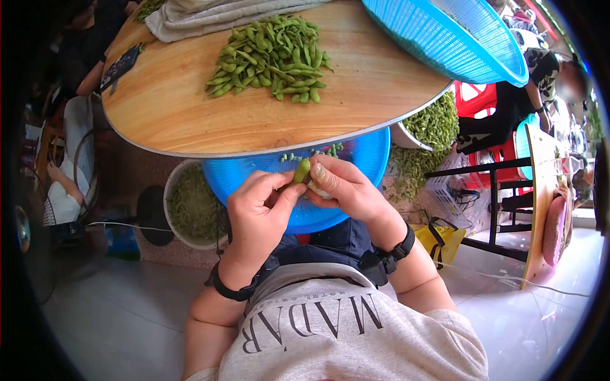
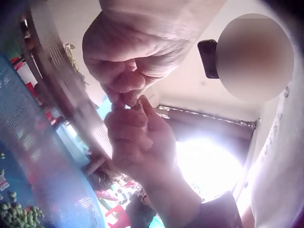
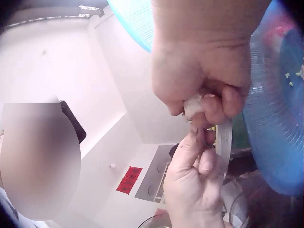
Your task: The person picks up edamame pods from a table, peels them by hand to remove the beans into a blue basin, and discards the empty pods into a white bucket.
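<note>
While the left hand (image 1: 255, 206) pinches it, a green pod (image 1: 302, 171) points away from the body.
Its long axis leans slightly right; the right hand (image 1: 356, 192), fingers curled, grips its right side. Below the hands sits a blue basket (image 1: 219, 182); beyond them, a pod heap (image 1: 270, 58) on the wooden table (image 1: 175, 105).

A grey cloth (image 1: 210, 18) is spread along the far edge of the worktop (image 1: 165, 105), and a dark flat object (image 1: 121, 66) is laid near its left edge. On the floor at the right, a yellow bag (image 1: 443, 242) is seen near a white crate (image 1: 448, 190). A pink cushion (image 1: 555, 232) is set on a side table (image 1: 539, 254). In the right wrist view, a wall (image 3: 102, 168) is marked by a red panel (image 3: 129, 180).
</note>
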`<state>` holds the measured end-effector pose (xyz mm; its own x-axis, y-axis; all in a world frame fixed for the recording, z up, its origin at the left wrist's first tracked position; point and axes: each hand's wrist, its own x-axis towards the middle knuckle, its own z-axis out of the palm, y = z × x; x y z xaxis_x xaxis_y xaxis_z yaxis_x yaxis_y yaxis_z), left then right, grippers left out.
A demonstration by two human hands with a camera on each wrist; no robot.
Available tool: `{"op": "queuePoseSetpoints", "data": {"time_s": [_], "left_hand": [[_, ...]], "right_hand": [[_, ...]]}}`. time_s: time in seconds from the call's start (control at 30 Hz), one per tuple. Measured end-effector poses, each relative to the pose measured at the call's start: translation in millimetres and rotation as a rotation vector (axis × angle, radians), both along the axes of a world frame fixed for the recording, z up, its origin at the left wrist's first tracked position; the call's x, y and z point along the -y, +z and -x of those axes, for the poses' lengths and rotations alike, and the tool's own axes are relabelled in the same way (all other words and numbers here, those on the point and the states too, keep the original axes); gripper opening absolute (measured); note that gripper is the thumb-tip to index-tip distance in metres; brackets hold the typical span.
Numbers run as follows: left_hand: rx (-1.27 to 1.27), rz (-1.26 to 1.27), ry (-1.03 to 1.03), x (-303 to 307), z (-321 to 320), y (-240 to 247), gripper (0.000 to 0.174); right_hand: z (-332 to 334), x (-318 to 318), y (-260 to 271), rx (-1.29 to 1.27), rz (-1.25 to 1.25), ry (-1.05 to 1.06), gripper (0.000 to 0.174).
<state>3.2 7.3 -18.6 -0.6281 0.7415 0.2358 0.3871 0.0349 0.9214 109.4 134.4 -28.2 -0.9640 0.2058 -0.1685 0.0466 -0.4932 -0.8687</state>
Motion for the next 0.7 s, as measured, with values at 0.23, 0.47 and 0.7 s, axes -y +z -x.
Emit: {"op": "queuePoseSetpoints", "data": {"time_s": [0.23,0.47,0.7], "left_hand": [[0.028,-0.008,-0.004,0.7,-2.3,-3.3,0.009],[0.549,-0.005,0.037,-1.7,-7.3,-1.6,0.007],[1.025,-0.033,0.016,-8.8,8.0,-9.1,0.017]], "right_hand": [[1.0,1.5,0.7,0.010,-0.096,-0.039,0.026],[4.1,12.6,-1.3,-0.031,-0.321,-0.200,0.020],[1.8,7.1,-2.7,-0.057,-0.609,-0.144,0.019]]}}
